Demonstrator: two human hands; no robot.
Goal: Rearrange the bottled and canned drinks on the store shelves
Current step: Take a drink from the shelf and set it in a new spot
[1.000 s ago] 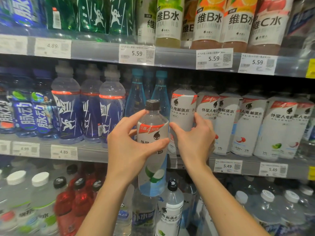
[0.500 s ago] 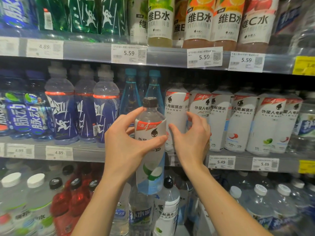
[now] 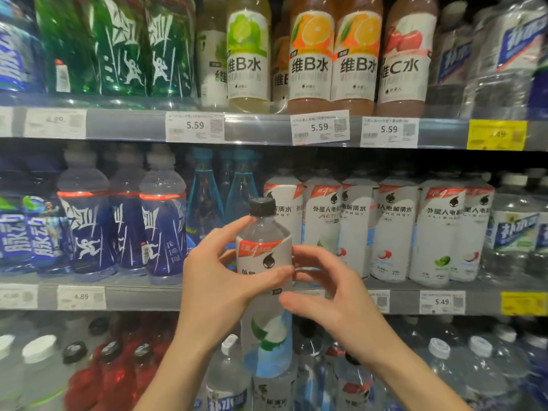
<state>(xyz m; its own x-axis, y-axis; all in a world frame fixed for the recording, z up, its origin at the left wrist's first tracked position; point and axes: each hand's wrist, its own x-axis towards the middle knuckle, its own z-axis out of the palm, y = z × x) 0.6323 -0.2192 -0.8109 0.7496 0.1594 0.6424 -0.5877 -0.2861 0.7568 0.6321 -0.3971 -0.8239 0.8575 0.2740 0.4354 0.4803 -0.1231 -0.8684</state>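
A white-labelled bottle [image 3: 264, 292] is held upright, black cap up, gripped by the left hand [image 3: 221, 287]; the right hand [image 3: 332, 301] is curled loosely beside it, fingertips touching. Behind, store shelves [image 3: 142, 296] are packed with bottled drinks.

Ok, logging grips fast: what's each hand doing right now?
Left hand: grips the white-labelled bottle, fingers and thumb curled round it.
Right hand: fingers curled beside that bottle; contact cannot be told.
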